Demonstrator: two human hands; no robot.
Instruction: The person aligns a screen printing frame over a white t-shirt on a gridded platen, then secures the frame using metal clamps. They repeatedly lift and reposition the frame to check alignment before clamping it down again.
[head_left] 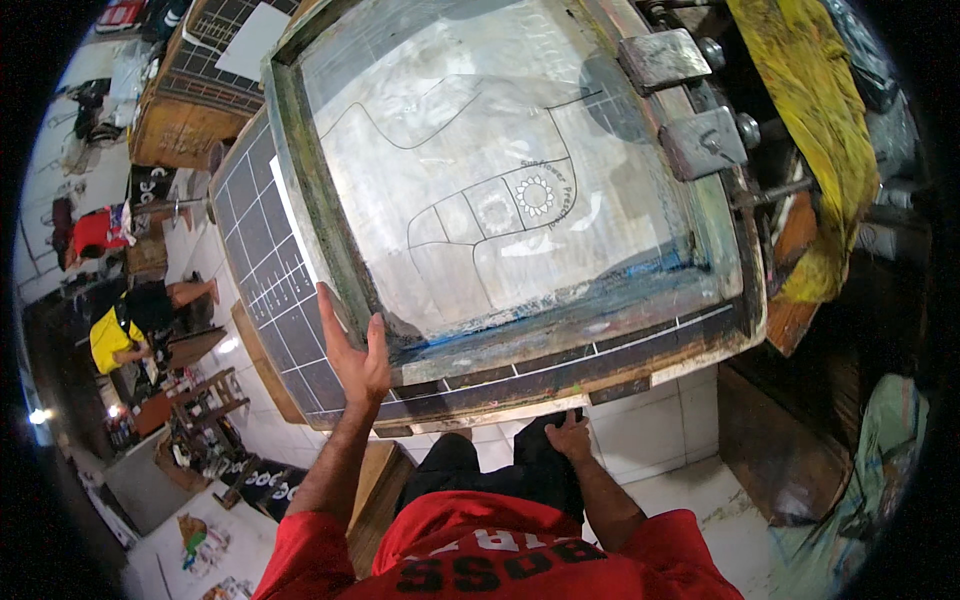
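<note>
A wooden screen-printing frame (330,215) lies tilted across a dark, white-gridded board (250,230). Its pale mesh (440,110) carries a thin outlined shape with a small sunflower emblem, and blue ink stains the near inner edge. My left hand (360,370) grips the frame's near left corner, thumb on the inner side and fingers along the outer side. Low by my dark shorts, just off the board's near edge, my right hand (570,438) has its fingers bent around something dark that I cannot make out. A white strip (292,225) shows along the frame's left side.
Two metal clamps (705,142) hold the frame at its right side. Yellow cloth (815,150) hangs beyond them. A brown wooden box (785,440) and a green sack (870,470) stand at lower right. Two people, one in yellow (115,335), are at far left.
</note>
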